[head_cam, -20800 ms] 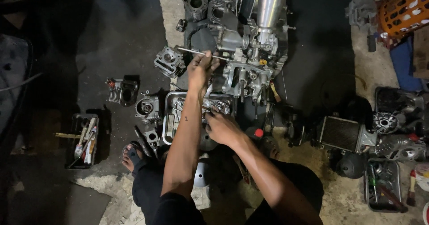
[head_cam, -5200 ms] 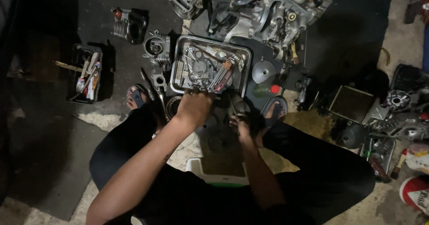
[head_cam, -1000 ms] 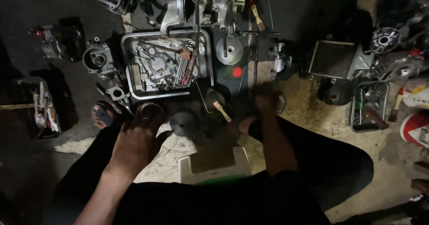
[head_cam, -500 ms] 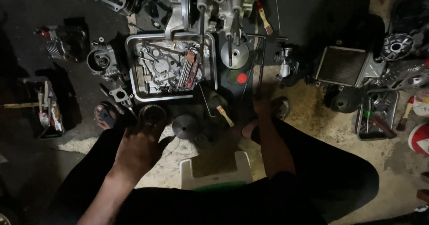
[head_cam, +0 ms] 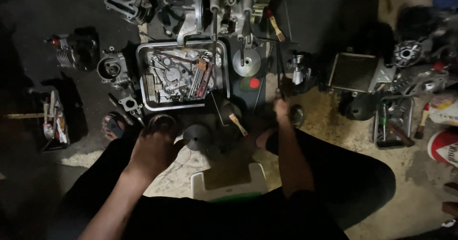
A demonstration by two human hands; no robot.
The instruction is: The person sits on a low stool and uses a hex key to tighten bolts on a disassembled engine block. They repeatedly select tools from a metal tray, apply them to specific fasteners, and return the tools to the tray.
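My left hand (head_cam: pixel 155 147) rests low at the left, fingers curled over a round toothed part (head_cam: pixel 161 122) on the floor. A dark round disc (head_cam: pixel 197 136) lies just to its right. My right hand (head_cam: pixel 280 107) reaches forward and closes around a long thin black rod (head_cam: pixel 277 66) that points away from me. A metal tray (head_cam: pixel 143 78) of small engine parts and red-handled tools sits ahead, below a dismantled engine block (head_cam: pixel 224 1). A small wooden-handled brush (head_cam: pixel 237 124) lies between my hands.
Cylinder parts (head_cam: pixel 112 68) and a small tool crate (head_cam: pixel 55 123) lie at the left. A radiator (head_cam: pixel 353 73), a second tray of tools (head_cam: pixel 393 125) and more engine parts (head_cam: pixel 415 54) sit at the right. A white-and-green stool (head_cam: pixel 229 185) stands between my knees.
The view has shifted slightly downward. My right hand has reached forward and up onto the black rod. My left hand has stayed over the toothed part.
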